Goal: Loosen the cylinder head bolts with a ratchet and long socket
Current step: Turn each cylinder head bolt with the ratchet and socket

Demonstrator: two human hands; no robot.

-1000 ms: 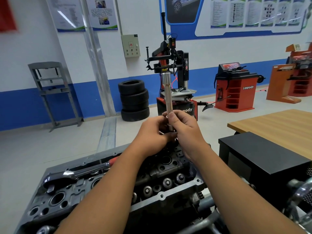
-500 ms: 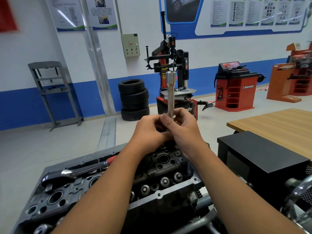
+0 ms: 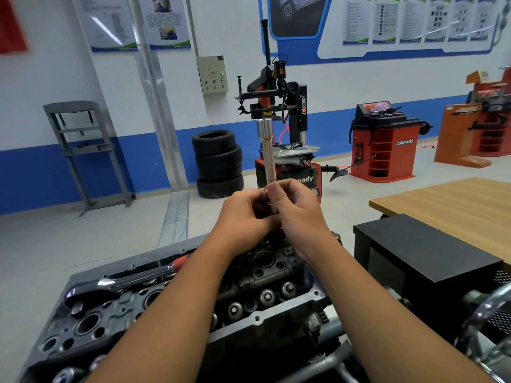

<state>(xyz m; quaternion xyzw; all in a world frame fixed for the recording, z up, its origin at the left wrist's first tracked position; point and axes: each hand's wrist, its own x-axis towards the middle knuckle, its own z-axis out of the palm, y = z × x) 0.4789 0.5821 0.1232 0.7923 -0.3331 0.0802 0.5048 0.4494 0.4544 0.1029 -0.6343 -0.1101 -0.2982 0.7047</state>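
Holding long socket [image 3: 268, 153] upright above cylinder head [image 3: 265, 275], right hand [image 3: 297, 214] pinching its lower end, left hand [image 3: 246, 214] curled beside, grip unclear. Ratchet [image 3: 119, 283] lies on cylinder head, untouched. Step: tool prep. Next: mate socket to ratchet.

The long socket's [image 3: 268, 153] lower end is hidden inside both hands, and the wall posters' [image 3: 414, 20] print is unreadable.

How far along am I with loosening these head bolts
Early. Done: the cylinder head is exposed. In hand: your left hand and right hand hold the long socket upright above it. Left: the ratchet lies on the head with no socket fitted, so joining them and turning the bolts remains.
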